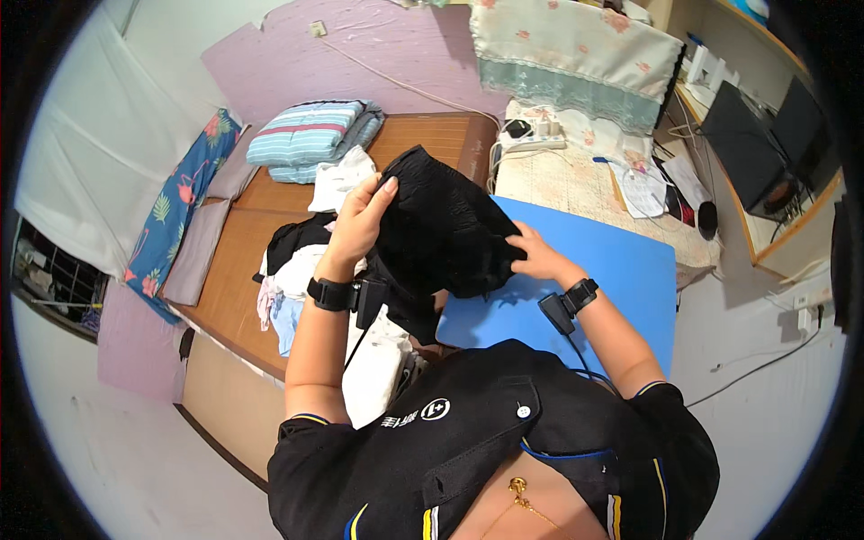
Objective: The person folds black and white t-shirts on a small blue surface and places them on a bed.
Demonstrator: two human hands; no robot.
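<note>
Black pants (pixel 441 225) with a gathered, elastic-looking waistband hang in the air before me, held between both hands. My left hand (pixel 360 220) is closed on their upper left edge, thumb on top. At their right edge my right hand (pixel 538 256) pinches the cloth, its fingertips partly hidden. Beneath the pants lies a smooth blue board (pixel 594 297), partly covered by them. Left of the pants is a loose heap of clothes (pixel 297 265) in white, black, pink and light blue. More white cloth (pixel 371 373) lies close to my body.
The heap lies on a brown mat-covered bed (pixel 225 270) with striped folded bedding (pixel 310 135) at its far end. Beyond the board, a pale-covered surface (pixel 562 180) carries a power strip (pixel 540 141) and papers (pixel 641 191). A shelf with dark screens (pixel 747 135) stands at the right.
</note>
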